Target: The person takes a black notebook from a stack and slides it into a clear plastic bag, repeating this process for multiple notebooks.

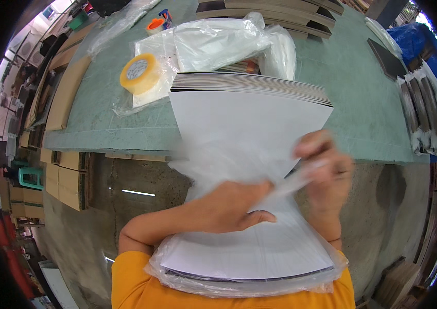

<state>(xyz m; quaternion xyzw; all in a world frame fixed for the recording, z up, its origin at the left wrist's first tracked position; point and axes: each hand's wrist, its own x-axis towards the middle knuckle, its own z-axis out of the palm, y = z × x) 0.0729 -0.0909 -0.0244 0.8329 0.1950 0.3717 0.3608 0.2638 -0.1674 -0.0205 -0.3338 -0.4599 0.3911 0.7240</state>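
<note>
A thick stack of white-faced boards or sheets [249,110] reaches from the table's near edge toward my body. Clear plastic bag film [239,286] wraps its near end by my orange shirt and lies bunched and blurred across the middle. My left hand [234,206] is laid across the film from the left, thumb held apart; its other fingertips are smeared by motion against the plastic. On the right, my right hand [329,170] has bent fingers closed on a twisted strip of the film, raised above the stack. That strip runs toward my left fingertips.
On the green table [362,121] lie a roll of clear yellowish tape [140,72], crumpled plastic bags [213,44], an orange tape roll [155,26] and stacked dark boards [275,13]. Wrapped panels [427,110] lean at right. Cardboard boxes [69,180] and a green stool [31,177] stand left.
</note>
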